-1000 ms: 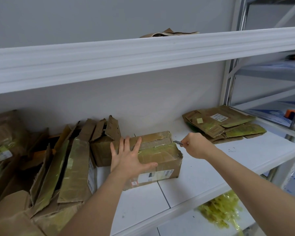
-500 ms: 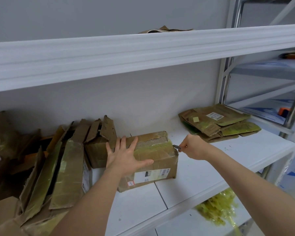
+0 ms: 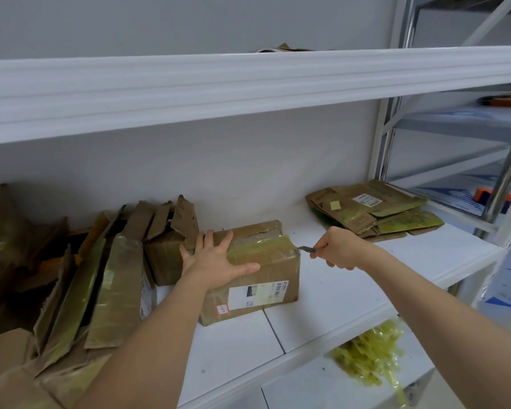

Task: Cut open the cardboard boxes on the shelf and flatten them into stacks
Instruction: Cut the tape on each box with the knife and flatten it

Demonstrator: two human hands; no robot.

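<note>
A taped brown cardboard box (image 3: 266, 278) with a white shipping label stands on the white shelf (image 3: 351, 290). My left hand (image 3: 216, 258) lies flat on its top near the left end, fingers spread. My right hand (image 3: 337, 249) grips a small knife (image 3: 306, 248) whose blade tip touches the box's upper right edge at the yellowish tape. A stack of flattened boxes (image 3: 372, 211) lies at the back right of the shelf. Several opened and crumpled boxes (image 3: 106, 273) lean together on the left.
An upper shelf beam (image 3: 248, 84) runs across overhead with a bit of cardboard on it. Yellow tape scraps (image 3: 372, 352) lie on the lower shelf at the right. A metal rack (image 3: 455, 143) stands to the right.
The knife tip has moved in to touch the box's right top edge. My left hand stays pressed on the box top. The view has shifted slightly.
</note>
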